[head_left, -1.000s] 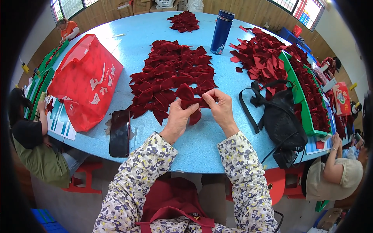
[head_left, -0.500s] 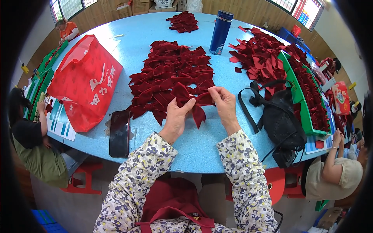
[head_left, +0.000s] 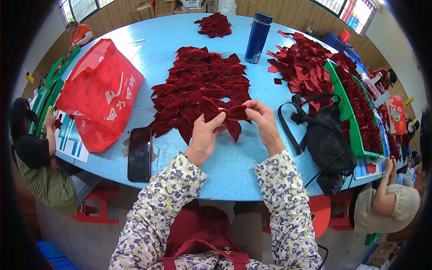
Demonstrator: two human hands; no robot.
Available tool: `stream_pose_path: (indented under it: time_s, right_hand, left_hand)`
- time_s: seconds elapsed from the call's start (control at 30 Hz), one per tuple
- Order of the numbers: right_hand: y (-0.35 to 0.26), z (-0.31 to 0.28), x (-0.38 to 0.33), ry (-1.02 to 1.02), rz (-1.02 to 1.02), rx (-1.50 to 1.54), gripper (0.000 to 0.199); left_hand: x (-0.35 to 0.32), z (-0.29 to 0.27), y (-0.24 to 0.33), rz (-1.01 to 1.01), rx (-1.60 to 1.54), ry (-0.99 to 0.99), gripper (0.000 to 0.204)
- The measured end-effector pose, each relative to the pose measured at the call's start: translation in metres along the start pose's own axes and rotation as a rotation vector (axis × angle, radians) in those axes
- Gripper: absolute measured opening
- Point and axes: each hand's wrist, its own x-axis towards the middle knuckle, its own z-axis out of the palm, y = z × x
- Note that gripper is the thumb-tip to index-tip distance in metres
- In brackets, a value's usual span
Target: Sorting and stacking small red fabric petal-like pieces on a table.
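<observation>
Between my two hands is a dark red velvet bow (head_left: 227, 113), held just above the table's near side. My left hand (head_left: 206, 135) pinches it near the middle, thumb on top. With thumb and fingertips, my right hand (head_left: 263, 122) grips the bow's right loop. One tail hangs down between the hands. Just beyond them, finished-looking bows (head_left: 202, 81) lie in overlapping rows on the blue table (head_left: 225, 180), and the held bow partly covers the nearest ones.
A phone (head_left: 139, 155) and red bag (head_left: 101, 96) are at left. A blue flask (head_left: 258, 38) stands behind. At right lie a black bag (head_left: 328, 139), loose red pieces (head_left: 301, 67) and a green tray (head_left: 353, 112) of bows. Another bow pile (head_left: 213, 24) sits far back. People sit on both sides.
My right hand has drawn slightly right and turned a little, still gripping the bow's loop. The bow's right side looks fuller and its tail has shifted slightly. My left hand stays nearly in place.
</observation>
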Motion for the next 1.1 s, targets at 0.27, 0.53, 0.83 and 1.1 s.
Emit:
stream_pose_path:
  time_s: [0.27,0.53,0.83,1.1]
  right_hand:
    - [-0.002,0.001,-0.002,-0.056,-0.008,-0.139,0.017]
    - [-0.013,0.006,-0.005,-0.056,-0.016,-0.138,0.01]
    - [0.001,0.02,-0.003,0.099,-0.433,-0.533,0.008]
    - [-0.006,0.003,-0.005,-0.037,0.085,-0.066,0.018]
  left_hand:
    - [-0.003,0.006,0.002,-0.033,0.06,-0.061,0.017]
    - [-0.006,0.007,-0.003,0.026,0.396,-0.22,0.017]
    - [0.0,-0.003,-0.003,-0.079,0.259,-0.163,0.016]
    - [-0.007,0.012,0.006,0.007,0.012,0.039,0.013]
